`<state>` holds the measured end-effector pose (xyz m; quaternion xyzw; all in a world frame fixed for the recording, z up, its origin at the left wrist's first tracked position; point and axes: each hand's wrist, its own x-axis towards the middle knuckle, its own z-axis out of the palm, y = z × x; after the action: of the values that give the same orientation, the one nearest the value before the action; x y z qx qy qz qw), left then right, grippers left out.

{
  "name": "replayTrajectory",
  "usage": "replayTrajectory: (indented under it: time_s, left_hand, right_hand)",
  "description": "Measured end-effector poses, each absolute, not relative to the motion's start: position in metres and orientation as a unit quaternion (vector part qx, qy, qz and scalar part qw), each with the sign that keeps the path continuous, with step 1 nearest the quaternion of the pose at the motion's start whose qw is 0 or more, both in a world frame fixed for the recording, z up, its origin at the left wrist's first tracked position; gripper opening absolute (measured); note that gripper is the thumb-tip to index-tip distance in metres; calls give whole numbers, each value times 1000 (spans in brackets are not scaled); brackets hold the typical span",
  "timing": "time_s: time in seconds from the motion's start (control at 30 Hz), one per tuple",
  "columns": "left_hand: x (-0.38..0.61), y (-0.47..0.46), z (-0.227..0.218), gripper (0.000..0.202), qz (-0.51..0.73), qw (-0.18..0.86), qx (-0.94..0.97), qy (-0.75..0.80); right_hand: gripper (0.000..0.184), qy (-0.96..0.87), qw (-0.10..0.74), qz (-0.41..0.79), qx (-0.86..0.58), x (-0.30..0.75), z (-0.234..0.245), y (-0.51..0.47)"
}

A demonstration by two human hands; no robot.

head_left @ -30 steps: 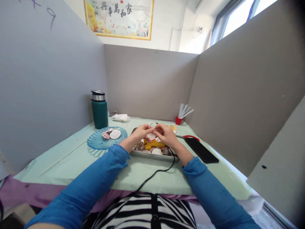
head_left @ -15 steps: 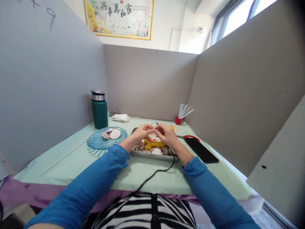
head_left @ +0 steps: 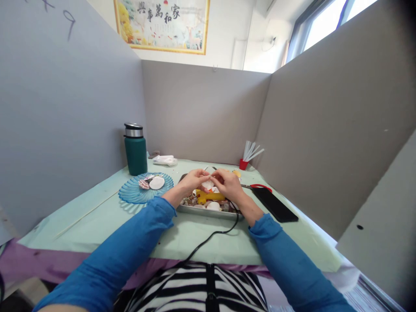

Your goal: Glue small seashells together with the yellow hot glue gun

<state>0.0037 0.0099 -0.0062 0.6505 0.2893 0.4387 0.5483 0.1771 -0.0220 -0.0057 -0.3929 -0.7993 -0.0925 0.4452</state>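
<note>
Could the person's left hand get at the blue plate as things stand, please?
Probably yes: the blue plate lies just beside the left hand, nothing between them, though that hand is holding a shell.

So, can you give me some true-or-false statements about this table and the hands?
The left hand and right hand hold a white shell together over the metal tray. True.
The green flask lies on its side. False: it stands upright.
The blue plate has shells on it. True.
The black phone lies left of the tray. False: it lies to the right of it.
The red cup is empty. False: white sticks stand in it.
</note>
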Motion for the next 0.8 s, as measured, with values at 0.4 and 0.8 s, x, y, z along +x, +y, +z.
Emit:
replayTrajectory:
  time_s: [0.4,0.8]
  left_hand:
    - [4,4,-3,27,444,544,649,291]
    - [3,9,3,18,562,509,545,358]
  right_hand:
    - [17,-800,440,-81,-401,176,-5,-24]
    - [24,-849,289,13,-442,187,3,-18]
